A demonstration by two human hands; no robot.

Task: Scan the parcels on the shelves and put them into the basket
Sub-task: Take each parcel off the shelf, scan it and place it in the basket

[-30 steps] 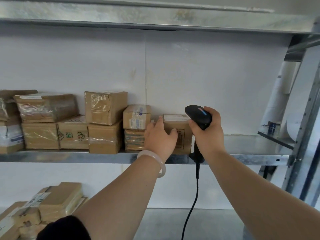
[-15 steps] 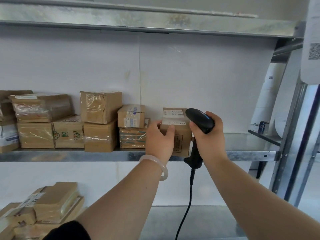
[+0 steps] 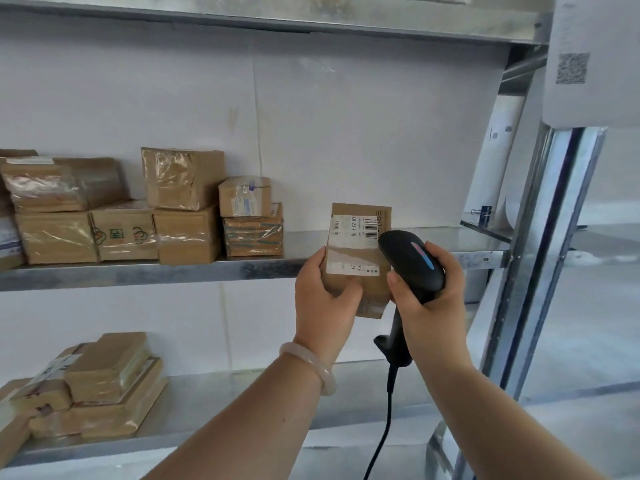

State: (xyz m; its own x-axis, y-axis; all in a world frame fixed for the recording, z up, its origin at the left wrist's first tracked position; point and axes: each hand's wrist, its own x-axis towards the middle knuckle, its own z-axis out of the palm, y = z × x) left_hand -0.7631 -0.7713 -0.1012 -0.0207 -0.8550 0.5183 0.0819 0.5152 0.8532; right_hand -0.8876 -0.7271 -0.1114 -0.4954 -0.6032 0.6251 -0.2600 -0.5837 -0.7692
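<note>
Brown cardboard parcel with a white barcode label (image 3: 358, 237) is up in the air just in front of the grey metal middle shelf (image 3: 138, 271), label side facing the camera. The left hand (image 3: 323, 303) is wrapped round its lower left part, thumb across the front. The right hand (image 3: 431, 301) is clenched on the black corded handheld barcode scanner (image 3: 412, 261), whose head sits right beside the parcel's right edge, covering a bit of the label from this angle.

So I'd say we're on the scan step for this one, not the drop-off yet. No idea if the scan has gone through (no way to tell from a picture). The barcode is near the top right of the label, so the next move looks like aiming the scanner's nose at that, maybe tilting the box a touch. After that it goes in the basket, which isn't in view. Plenty of other taped brown cardboard boxes (image 3: 187, 209) sit further left on the shelf.
</note>
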